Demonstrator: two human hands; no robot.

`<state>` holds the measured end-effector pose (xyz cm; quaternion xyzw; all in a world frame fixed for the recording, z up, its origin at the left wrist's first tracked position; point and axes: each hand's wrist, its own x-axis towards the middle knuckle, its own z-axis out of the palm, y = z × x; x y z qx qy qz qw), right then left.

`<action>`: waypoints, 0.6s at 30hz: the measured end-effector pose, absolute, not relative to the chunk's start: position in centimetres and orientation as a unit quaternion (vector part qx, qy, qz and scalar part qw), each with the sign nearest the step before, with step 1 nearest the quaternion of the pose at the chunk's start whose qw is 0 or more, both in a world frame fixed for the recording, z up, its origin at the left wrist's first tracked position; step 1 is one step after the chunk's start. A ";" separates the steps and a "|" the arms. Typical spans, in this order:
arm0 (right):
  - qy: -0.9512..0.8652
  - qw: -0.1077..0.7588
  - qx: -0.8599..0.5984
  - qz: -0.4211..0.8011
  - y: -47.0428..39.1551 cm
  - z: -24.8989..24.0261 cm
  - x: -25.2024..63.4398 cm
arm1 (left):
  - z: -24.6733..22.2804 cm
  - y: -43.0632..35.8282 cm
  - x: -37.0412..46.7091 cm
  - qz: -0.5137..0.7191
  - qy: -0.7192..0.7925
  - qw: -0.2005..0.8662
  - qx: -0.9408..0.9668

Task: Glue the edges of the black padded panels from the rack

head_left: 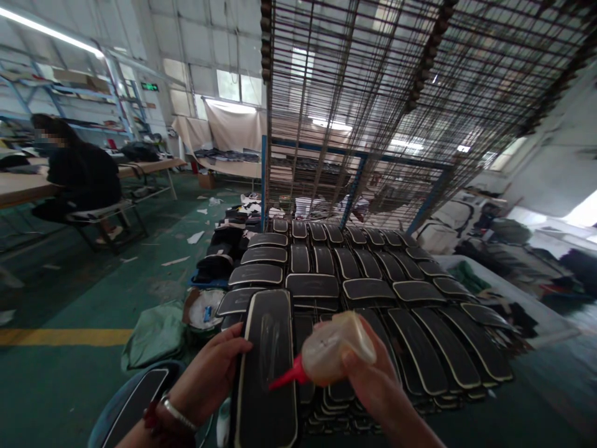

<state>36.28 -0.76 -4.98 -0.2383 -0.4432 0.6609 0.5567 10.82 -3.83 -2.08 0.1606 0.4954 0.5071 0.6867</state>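
A glue bottle (326, 351) with a red nozzle is gripped in my right hand (368, 373), tilted so that its tip points down at a dark panel. That long black panel (268, 410) has rounded corners and a pale edge line. My left hand (224, 358) holds it by its left edge, thumb on top and fingers partly hidden beneath. Shiny wet streaks run along the panel's upper half, and the nozzle tip is at their lower end. Behind and to the right, many similar panels (312, 286) lie in rows and stacks.
A wire-mesh rack (354, 74) on a blue frame rises over the rows. At left are a green bag (156, 333), a bucket (203, 311) and a blue tub (172, 370) holding another panel. A person in dark clothing (84, 165) sits at a table (23, 190) farther left.
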 end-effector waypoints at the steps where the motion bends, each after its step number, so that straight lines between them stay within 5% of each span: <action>1: -0.392 0.541 -0.249 0.701 -1.2 -5.6 36.4 | -2.3 -3.7 10.6 0.510 0.498 0.684 0.155; 5: -0.125 0.549 -0.280 0.778 -1.4 -6.2 39.5 | -3.5 -3.3 9.0 0.522 0.527 0.655 0.146; 11: 0.089 0.768 -0.256 0.580 -1.8 -4.5 50.2 | -7.4 -1.5 8.1 0.497 0.557 0.641 0.178; 18: 0.163 0.800 -0.305 0.490 -6.0 -8.0 57.3 | -11.3 2.7 17.9 0.420 0.548 0.689 0.219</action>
